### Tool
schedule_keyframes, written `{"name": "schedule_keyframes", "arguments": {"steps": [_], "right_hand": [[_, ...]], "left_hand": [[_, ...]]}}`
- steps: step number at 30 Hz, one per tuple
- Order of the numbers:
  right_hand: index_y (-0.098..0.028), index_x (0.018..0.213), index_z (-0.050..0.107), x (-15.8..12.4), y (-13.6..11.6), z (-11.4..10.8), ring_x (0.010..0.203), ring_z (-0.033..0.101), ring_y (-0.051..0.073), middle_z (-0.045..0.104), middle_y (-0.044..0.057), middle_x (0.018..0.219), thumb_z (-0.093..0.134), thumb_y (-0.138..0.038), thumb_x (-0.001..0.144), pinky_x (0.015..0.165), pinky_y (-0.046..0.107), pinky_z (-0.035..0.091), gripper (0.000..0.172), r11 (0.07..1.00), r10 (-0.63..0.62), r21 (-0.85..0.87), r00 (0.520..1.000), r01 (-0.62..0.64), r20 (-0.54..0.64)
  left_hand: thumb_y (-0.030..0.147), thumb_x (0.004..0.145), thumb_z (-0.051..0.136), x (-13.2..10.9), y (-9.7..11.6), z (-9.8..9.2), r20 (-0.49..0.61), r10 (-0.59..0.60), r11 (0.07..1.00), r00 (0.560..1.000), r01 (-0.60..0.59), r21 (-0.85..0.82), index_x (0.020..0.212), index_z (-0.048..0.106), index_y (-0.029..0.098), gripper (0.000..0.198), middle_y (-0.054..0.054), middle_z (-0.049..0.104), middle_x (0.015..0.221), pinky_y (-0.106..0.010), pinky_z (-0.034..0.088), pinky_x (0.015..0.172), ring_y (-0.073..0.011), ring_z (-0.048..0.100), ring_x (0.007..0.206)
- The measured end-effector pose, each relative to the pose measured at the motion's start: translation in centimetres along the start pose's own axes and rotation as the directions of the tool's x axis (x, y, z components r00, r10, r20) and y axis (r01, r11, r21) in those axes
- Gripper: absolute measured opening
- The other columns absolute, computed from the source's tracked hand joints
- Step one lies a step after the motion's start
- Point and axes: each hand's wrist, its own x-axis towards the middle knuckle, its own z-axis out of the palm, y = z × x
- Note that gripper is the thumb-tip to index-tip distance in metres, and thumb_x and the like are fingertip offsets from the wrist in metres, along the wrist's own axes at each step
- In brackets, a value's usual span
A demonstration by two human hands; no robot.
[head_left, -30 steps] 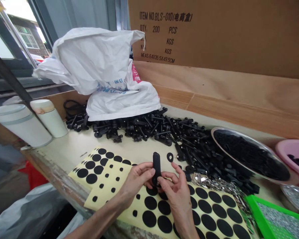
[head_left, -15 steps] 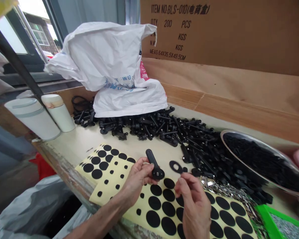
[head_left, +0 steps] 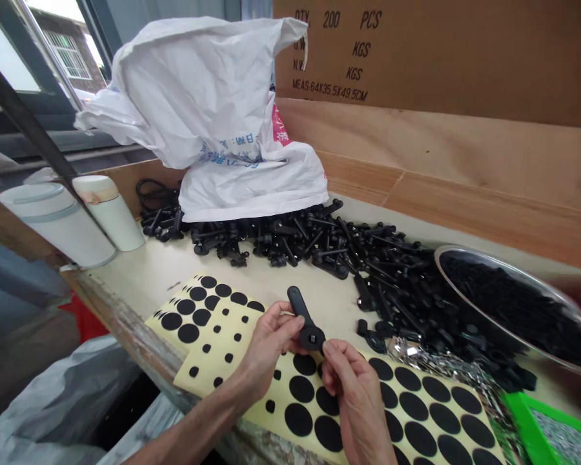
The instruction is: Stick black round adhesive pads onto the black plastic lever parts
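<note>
My left hand is closed on a black plastic lever-like part, long arm tilted up and away, round end toward me. Over that round end lies a flat black ring-shaped pad, its central hole around a small metal bit. With fingertips pinched at the pad's right edge, my right hand meets the part. Beneath both hands are yellow backing sheets with black round stickers. Some of these dots are hidden by my hands.
A long heap of black plastic parts runs across the table under a white woven sack. To the right are a metal bowl of black pieces, small shiny metal pieces and a green tray. Two pale bottles stand left.
My right hand has moved left, bringing the ring-shaped pad from beside the lever-like part onto its round end. My left hand still holds the part. The view has tipped slightly downward.
</note>
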Motion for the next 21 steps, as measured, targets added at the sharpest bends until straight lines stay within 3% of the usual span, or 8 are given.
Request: {"name": "schedule_keyframes", "arguments": {"steps": [9,21], "right_hand": [[-0.018,0.066,0.057,0.04,-0.2,0.3,0.05,0.031,0.01,0.043,-0.005,0.05,0.071,-0.047,0.074,0.048,0.022,0.025,0.033,0.999,-0.003,-0.047,0.999,0.001,-0.054],[-0.017,0.066,0.058,0.35,0.04,0.09,0.05,0.031,0.008,0.042,-0.005,0.051,0.071,-0.047,0.075,0.047,0.021,0.026,0.033,0.999,-0.004,-0.033,0.999,0.002,-0.04]], "left_hand": [[0.034,0.081,0.067,0.01,0.09,0.02,-0.006,-0.011,1.0,1.0,0.011,-0.015,0.097,0.056,0.016,0.027,-0.003,0.065,0.076,-0.028,0.051,0.064,-0.0145,0.062,0.068],[0.032,0.083,0.066,0.02,0.08,-0.19,0.008,-0.006,1.0,1.0,0.006,-0.018,0.097,0.055,0.016,0.024,-0.003,0.063,0.078,-0.029,0.052,0.065,-0.0146,0.061,0.071]]}}
